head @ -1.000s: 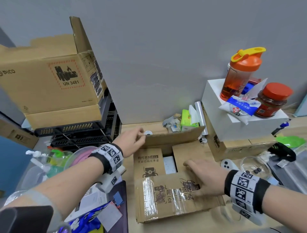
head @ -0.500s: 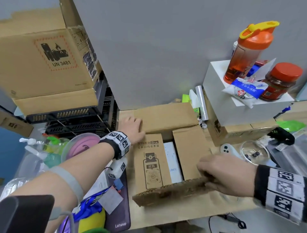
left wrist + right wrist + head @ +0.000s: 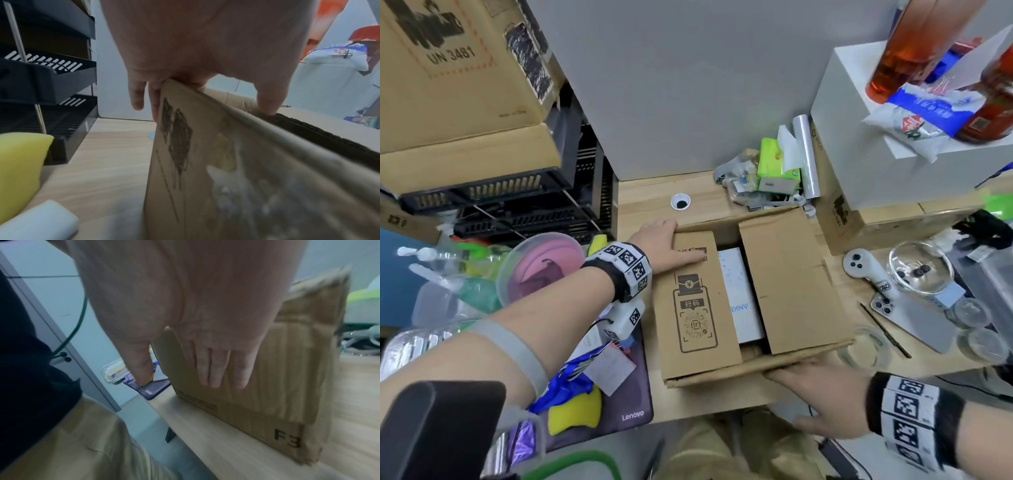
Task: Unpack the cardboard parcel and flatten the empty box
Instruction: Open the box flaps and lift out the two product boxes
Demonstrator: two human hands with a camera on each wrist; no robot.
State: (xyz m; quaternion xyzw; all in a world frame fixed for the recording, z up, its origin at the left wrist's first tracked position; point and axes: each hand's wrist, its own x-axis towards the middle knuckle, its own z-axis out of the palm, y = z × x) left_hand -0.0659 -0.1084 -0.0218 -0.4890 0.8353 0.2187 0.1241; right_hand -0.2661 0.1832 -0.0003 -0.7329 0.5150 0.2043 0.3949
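Note:
The brown cardboard parcel (image 3: 791, 291) stands on the wooden desk (image 3: 722, 404), its two inner flaps lying half closed. Through the gap between them shows a white and blue product box (image 3: 739, 291). My left hand (image 3: 664, 240) holds the parcel's far left corner. In the left wrist view the parcel (image 3: 226, 178) has that hand (image 3: 205, 68) over it, fingers down the outside and thumb on the top edge. My right hand (image 3: 822, 390) lies against the near side. The right wrist view shows its straight fingers (image 3: 213, 369) pressed flat on the cardboard (image 3: 287, 394).
Black stacked trays (image 3: 500, 212) and a pink-lidded bowl (image 3: 544, 263) crowd the left. A purple mouse pad (image 3: 633, 404) lies beside the parcel. To the right sit a white controller (image 3: 866, 270), a glass bowl (image 3: 921, 270) and a phone (image 3: 914, 318). Tissues (image 3: 777, 164) lie behind.
My right hand has gone from holding the near outer flap to pressing flat on the parcel's near side. My left hand stayed at the far left corner. The head camera has come closer.

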